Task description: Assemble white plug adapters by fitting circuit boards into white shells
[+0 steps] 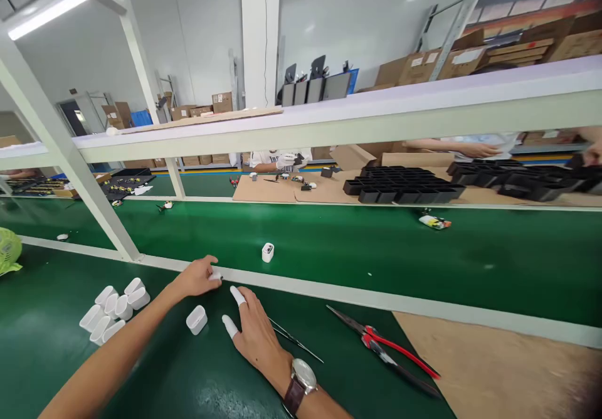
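Note:
My left hand (200,276) is over the pale rail at the belt's near edge. Its thumb and index finger look pinched together at a white fingertip cover, with a small dark speck at the tip that I cannot make out. Fingers spread, my right hand (258,331) rests empty over the green bench, white covers on thumb and index finger. Between the hands sits a white oval cup (196,320). Tweezers (296,340) lie partly beneath my right hand. On the belt stands another white cup (268,253) with something dark inside.
Several white cups (113,309) cluster left of my left forearm. Red-and-black long-nose pliers (371,337) lie right, by a brown board (498,369). A small wired part (435,221) sits on the green belt (338,243). Beyond are black trays (404,184) and a gloved co-worker's hand (286,160).

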Motion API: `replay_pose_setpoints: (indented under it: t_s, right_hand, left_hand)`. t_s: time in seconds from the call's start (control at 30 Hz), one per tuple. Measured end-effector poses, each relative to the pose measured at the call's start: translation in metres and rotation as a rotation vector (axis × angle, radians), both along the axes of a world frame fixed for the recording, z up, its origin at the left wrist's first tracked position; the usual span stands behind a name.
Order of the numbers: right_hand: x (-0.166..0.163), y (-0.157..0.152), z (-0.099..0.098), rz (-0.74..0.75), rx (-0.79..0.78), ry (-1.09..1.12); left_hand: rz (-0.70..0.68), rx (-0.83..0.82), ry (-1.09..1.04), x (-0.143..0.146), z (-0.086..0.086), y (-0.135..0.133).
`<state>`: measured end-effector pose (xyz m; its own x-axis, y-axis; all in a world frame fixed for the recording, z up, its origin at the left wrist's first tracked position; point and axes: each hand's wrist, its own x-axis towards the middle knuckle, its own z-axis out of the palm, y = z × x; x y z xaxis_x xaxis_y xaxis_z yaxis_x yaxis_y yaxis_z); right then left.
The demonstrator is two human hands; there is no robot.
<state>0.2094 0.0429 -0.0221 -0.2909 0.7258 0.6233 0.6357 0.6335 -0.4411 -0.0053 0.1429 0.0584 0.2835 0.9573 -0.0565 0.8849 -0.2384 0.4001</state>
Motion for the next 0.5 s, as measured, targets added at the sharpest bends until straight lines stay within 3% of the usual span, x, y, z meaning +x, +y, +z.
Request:
replay_pose_setpoints:
  t_s: [0.13, 0.33, 0.5]
  right_hand:
    - [-0.001, -0.001, 0.003, 0.037, -0.018, -0.071]
    - [0.001, -0.003, 0.011, 0.073, -0.033, -0.166]
    - [0.007, -0.009, 0.021, 0.033, -0.102, -0.333]
  left_hand:
    - [-0.139, -0.088, -0.178, 0.003, -0.002, -0.042]
    - [-0.239, -0.221, -0.429, -0.045, 0.007, -0.083]
    - [-0.121, -0.247, -0.516, -0.054, -0.016, -0.110]
